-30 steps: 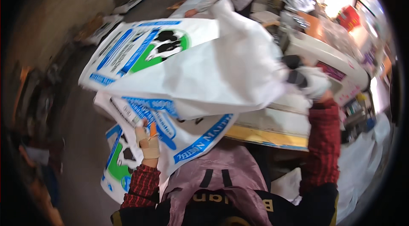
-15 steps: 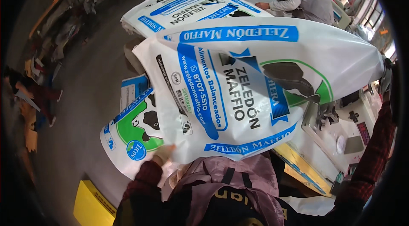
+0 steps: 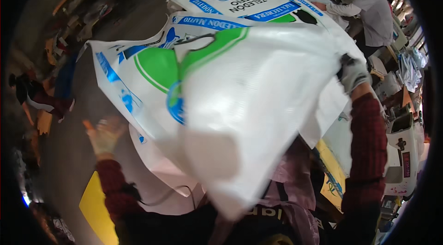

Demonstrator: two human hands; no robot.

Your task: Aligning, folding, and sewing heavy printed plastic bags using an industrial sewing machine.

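A large white woven sack [image 3: 272,92] with green and blue print hangs folded and slanted in front of me, blurred in places. My right hand [image 3: 355,75], in a pale glove with dark fingertips, grips its upper right edge. Out to the left, my left hand [image 3: 106,135] is spread and holds nothing; it is gloved, smeared by motion, and apart from the sack's left edge. Beyond the held sack lies another printed white sack [image 3: 251,8], partly covered by it. Below the held sack's left side, more white sack material hangs near my lap.
A white sewing machine [image 3: 400,164] stands at the right. Nearer me is a yellow board [image 3: 330,176]; a yellow panel [image 3: 98,210] is at lower left. A co-worker in grey [image 3: 374,12] sits at far right. At far left, another person [image 3: 39,95] is on the dark floor.
My right hand has come into view, swinging the sack up and leftward so that it folds over. My left hand has let go of the sack and moved out left. The view has shifted.
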